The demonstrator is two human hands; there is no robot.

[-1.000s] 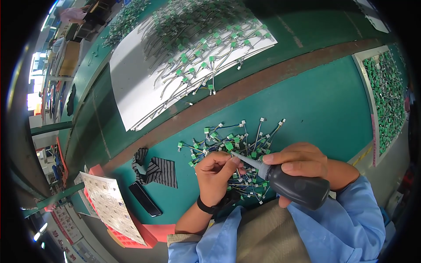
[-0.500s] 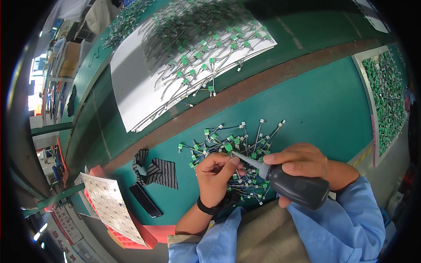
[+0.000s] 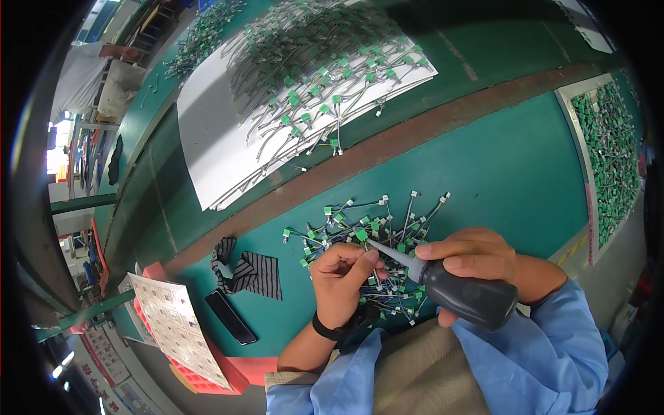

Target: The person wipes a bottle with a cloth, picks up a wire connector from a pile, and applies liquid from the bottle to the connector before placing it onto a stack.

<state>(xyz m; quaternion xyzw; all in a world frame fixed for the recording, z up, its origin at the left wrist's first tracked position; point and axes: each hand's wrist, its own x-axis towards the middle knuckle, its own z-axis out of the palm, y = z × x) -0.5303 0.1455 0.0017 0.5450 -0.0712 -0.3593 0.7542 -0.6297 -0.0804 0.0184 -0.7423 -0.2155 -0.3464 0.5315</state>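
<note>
Nozzle: pose unchanged, so work stays on one piece; only a background person, 10 o'clock, has come further into view.
Left hand: closed, thumb and forefinger pinching the leads of a green connector.
Right hand: wrapped around a dark bottle.
Green connector position: 1 o'clock from left hand, 10 o'clock from right; nozzle contact indeterminable.

connector wires: partly hidden by left grip | contact at nozzle: too small to tell | jacket: cut off below
</note>
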